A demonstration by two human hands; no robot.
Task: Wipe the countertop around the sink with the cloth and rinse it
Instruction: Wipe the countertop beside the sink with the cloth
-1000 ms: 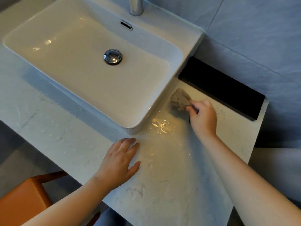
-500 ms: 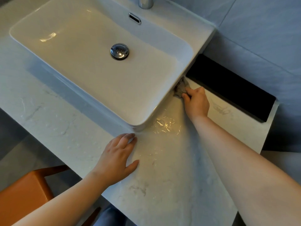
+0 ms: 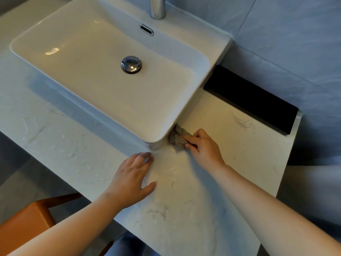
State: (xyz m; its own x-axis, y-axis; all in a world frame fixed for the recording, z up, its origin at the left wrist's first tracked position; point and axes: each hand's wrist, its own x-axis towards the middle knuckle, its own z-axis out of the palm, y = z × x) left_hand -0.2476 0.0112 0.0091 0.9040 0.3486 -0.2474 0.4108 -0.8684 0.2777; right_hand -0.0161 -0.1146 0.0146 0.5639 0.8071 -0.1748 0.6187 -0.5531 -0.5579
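Fingers (image 3: 191, 139) of the right hand (image 3: 204, 150) are curled round a small, bunched grey cloth (image 3: 176, 138), pinching its near end and pressing it onto the desk (image 3: 230, 159). Seen from the head camera, the cloth sits right at the front right corner of the sink (image 3: 201, 58), touching the sink's outer wall. Most of it sticks out beyond the fingertips toward that wall, and only its near edge lies under them. The left hand (image 3: 131, 178) lies flat on the desk near the front edge, fingers straight and slightly spread, holding nothing. Its tips come just short of the same sink corner.

By my judgement the wiping is under way and not finished. The strip of desk right of the sink looks matt and mostly dry toward the back edge, by the black recess (image 3: 252, 100). A wet sheen shows between the two hands, and droplets dot the front strip toward the left edge, so that stretch seems left to do. No water runs from the faucet (image 3: 157, 8), and the cloth is outside the sink, so the rinse is not yet done.
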